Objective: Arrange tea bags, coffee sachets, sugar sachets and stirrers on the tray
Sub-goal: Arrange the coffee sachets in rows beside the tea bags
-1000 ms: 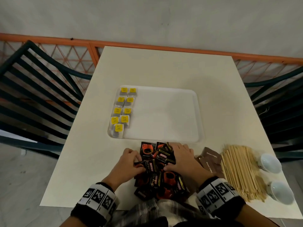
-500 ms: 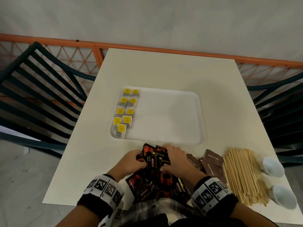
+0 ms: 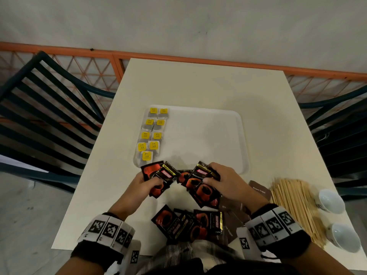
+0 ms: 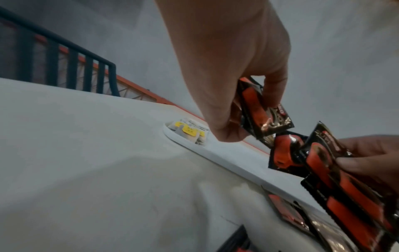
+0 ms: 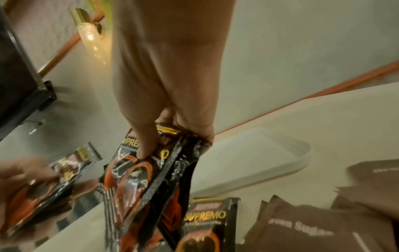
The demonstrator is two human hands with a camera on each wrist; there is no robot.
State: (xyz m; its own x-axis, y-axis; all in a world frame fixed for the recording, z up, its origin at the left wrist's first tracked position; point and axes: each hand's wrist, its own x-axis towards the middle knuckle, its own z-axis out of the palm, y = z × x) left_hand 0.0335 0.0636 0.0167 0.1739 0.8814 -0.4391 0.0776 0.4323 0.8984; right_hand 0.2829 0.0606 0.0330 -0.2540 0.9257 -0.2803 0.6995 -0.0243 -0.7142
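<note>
- Head view: left hand [image 3: 143, 185] and right hand [image 3: 224, 183] each clamp glossy black-and-orange foil coffee sachets [image 3: 200, 183] just short of the white plastic tray [image 3: 243, 135]; its bare floor lies straight ahead, right hand nearer.
- Left wrist view: fingers [image 4: 274, 88] pinch a crinkly sachet, hanging.
- Right wrist view: thumb presses several flat sachets, long axes downward.

The coffee sachets [image 5: 138, 179] I hold in my right hand [image 5: 164, 81] read "SUPREMO", and one lying on the table [image 5: 210, 226] reads "KOPIKO SUPREMO". From the head view, "KOPIKO" also shows on a red band on a held sachet [image 3: 202, 172]. The brown sugar sachets [image 5: 302, 228] read "Brown Sugar", partly blurred.
</note>
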